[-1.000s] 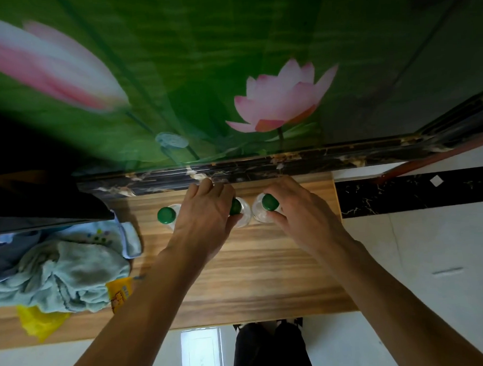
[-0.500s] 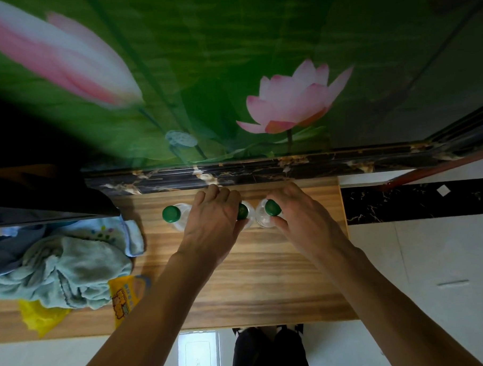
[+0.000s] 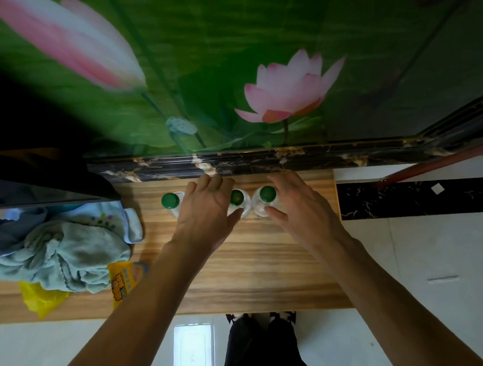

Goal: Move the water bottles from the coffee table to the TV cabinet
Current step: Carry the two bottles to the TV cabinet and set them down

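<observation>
Three clear water bottles with green caps stand in a row at the back of the wooden TV cabinet [image 3: 266, 264]: the left bottle [image 3: 169, 200], the middle bottle [image 3: 237, 197] and the right bottle [image 3: 267, 193]. My left hand [image 3: 208, 212] hovers between the left and middle bottles, fingers stretched out, thumb resting against the middle bottle's side. My right hand [image 3: 299, 208] sits just right of the right bottle, fingers spread, thumb tip near its front. Neither hand is closed around a bottle.
A crumpled light blue towel [image 3: 63, 251], a yellow plastic bag [image 3: 40, 299] and a yellow packet [image 3: 123, 282] lie on the cabinet's left part. A dark marble ledge [image 3: 261, 161] and a lotus mural wall rise right behind the bottles. The white tiled floor [image 3: 431, 257] lies to the right.
Both hands have loosened: their fingers spread and came off the middle and right bottles, which now stand on the cabinet. The left bottle has not moved.
</observation>
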The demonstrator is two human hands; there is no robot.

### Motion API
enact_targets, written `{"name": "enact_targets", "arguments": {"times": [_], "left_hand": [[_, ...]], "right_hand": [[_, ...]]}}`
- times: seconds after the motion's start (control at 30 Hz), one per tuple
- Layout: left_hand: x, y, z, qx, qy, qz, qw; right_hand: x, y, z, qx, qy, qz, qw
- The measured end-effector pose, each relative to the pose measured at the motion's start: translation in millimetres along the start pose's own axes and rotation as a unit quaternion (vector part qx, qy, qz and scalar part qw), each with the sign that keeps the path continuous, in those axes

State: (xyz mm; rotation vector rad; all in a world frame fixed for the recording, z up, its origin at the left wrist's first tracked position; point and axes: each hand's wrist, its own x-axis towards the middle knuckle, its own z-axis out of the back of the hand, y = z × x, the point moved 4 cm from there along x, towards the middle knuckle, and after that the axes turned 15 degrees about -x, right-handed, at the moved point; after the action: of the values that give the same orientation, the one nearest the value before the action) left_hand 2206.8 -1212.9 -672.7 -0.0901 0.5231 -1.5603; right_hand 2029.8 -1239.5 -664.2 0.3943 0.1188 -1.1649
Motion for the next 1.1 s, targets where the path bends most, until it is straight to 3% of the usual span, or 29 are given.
{"name": "enact_targets", "arguments": {"times": [0.2, 0.5, 0.77, 1.0, 1.1], "left_hand": [[-37.4, -12.1, 28.1, -0.064, -0.124, -0.031, 0.99], [-126.9, -66.1, 115.6, -0.16, -0.213, -0.045, 0.963], [-251.6, -113.7, 213.0, -0.23, -0.318, 0.038, 0.919], [-381.3, -84.2, 284.3, -0.206, -0.454, 0.114, 0.859], [-438.3, -70.2, 303.8, -0.177, -0.51, 0.14, 0.83]], "right_hand": [[-30.7, 0.7, 34.3, 0.012, -0.044, 0.014, 0.999], [-110.3, 30.4, 140.7, -0.033, -0.085, 0.083, 0.992], [-189.5, 89.1, 263.7, -0.017, -0.183, 0.122, 0.975], [-238.4, 188.2, 326.7, 0.009, -0.202, 0.259, 0.945], [-255.1, 244.5, 342.8, 0.02, -0.211, 0.348, 0.913]]}}
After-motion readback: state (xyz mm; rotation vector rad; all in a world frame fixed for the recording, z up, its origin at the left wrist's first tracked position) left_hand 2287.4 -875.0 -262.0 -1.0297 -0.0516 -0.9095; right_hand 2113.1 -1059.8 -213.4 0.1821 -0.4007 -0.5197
